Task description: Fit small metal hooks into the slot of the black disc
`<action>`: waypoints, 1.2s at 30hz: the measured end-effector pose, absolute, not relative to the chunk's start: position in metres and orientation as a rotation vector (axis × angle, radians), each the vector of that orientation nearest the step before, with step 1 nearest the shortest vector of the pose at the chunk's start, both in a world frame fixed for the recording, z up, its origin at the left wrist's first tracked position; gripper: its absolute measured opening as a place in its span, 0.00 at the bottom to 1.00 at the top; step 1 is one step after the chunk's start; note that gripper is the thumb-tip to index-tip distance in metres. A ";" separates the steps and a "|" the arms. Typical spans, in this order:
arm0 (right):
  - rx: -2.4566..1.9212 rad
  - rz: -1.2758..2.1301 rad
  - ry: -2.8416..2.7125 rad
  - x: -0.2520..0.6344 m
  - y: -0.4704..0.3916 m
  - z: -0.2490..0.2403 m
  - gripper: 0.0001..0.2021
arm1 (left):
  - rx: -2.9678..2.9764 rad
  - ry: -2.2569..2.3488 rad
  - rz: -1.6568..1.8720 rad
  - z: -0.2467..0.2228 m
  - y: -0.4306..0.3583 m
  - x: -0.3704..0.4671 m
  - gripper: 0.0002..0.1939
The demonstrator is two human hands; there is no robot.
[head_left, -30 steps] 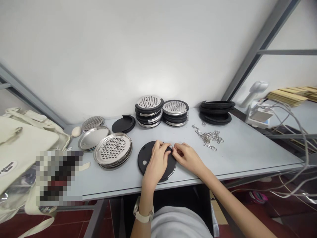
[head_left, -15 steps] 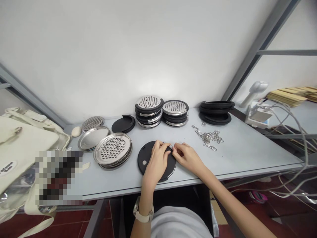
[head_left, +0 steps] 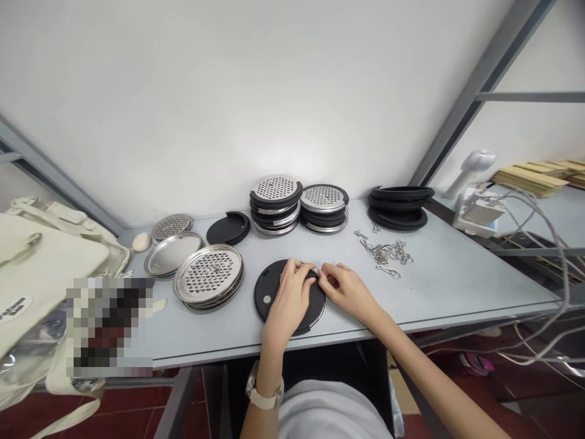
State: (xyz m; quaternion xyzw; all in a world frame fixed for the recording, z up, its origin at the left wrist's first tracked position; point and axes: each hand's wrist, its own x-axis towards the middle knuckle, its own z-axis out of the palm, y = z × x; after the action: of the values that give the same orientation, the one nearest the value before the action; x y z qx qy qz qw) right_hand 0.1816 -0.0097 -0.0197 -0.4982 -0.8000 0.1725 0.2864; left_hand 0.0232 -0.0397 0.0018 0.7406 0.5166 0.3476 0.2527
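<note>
A round black grater holder [head_left: 269, 280] lies face down at the table's front edge, a thin metal rim showing along its lower right side. My left hand [head_left: 292, 296] presses on top of it, fingers curled together toward its upper right edge. Right beside that edge, my right hand [head_left: 346, 291] is closed in a pinch. A tiny shiny bit shows between the two hands' fingertips, too small to name. To the right lies a loose heap of metal snap hooks [head_left: 387, 252]. On the left is a stack of round metal grater plates [head_left: 210, 275].
Two stacks of black holders with graters, a left stack [head_left: 275, 207] and a right stack [head_left: 323, 208], stand by the wall. Other black holders [head_left: 397, 210] are right, one holder [head_left: 227, 228] left. Plain metal discs [head_left: 174, 253], a bag [head_left: 50, 262] and cables [head_left: 548, 225] flank the work area.
Both hands stay at the upper right edge of the black holder with almost no movement. The view has shifted very slightly.
</note>
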 end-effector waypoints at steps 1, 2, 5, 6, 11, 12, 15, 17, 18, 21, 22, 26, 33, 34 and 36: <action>-1.330 0.460 -2.136 0.181 -0.010 -0.020 0.14 | 2.013 1.403 0.944 0.002 -0.040 0.023 0.14; -1.329 0.458 -2.134 0.181 -0.010 -0.019 0.14 | 2.012 1.401 0.944 0.002 -0.039 0.023 0.15; -1.328 0.454 -2.129 0.181 -0.010 -0.019 0.14 | 2.010 1.395 0.955 0.002 -0.039 0.023 0.15; -1.327 0.455 -2.130 0.181 -0.010 -0.019 0.14 | 2.009 1.393 0.960 0.002 -0.039 0.023 0.15; -1.330 0.495 -2.056 0.183 -0.010 -0.017 0.13 | 2.026 1.395 0.964 0.003 -0.039 0.023 0.14; -1.337 0.506 -2.023 0.184 -0.010 -0.017 0.13 | 2.033 1.400 0.963 0.003 -0.039 0.023 0.15; -1.340 0.536 -1.969 0.186 -0.009 -0.015 0.13 | 2.039 1.402 0.985 0.003 -0.039 0.023 0.14; -1.321 0.561 -1.977 0.186 -0.009 -0.014 0.13 | 2.027 1.394 1.001 0.002 -0.039 0.023 0.13; -1.311 0.571 -1.986 0.185 -0.009 -0.014 0.13 | 2.017 1.393 1.008 0.001 -0.039 0.023 0.13; -1.305 0.585 -2.020 0.184 -0.010 -0.014 0.12 | 1.989 1.414 1.018 -0.001 -0.039 0.022 0.12; -1.307 0.585 -2.035 0.184 -0.010 -0.014 0.11 | 1.984 1.419 1.018 -0.001 -0.039 0.022 0.12; -1.277 0.540 -2.128 0.182 -0.010 -0.016 0.11 | 1.994 1.419 1.019 -0.003 -0.039 0.022 0.12; -1.249 0.443 -2.234 0.180 -0.008 -0.018 0.13 | 2.011 1.406 0.999 -0.001 -0.040 0.021 0.17; -1.239 0.448 -2.238 0.180 -0.008 -0.018 0.13 | 2.016 1.405 0.997 0.000 -0.040 0.021 0.17; -1.224 0.454 -2.245 0.180 -0.007 -0.017 0.13 | 2.015 1.406 0.997 0.001 -0.040 0.021 0.16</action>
State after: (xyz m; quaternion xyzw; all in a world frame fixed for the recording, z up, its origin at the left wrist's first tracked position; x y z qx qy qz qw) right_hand 0.1802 -0.0075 -0.0169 -0.4538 -0.8327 0.1683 0.2689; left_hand 0.0214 -0.0399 0.0008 0.7373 0.5144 0.3647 0.2424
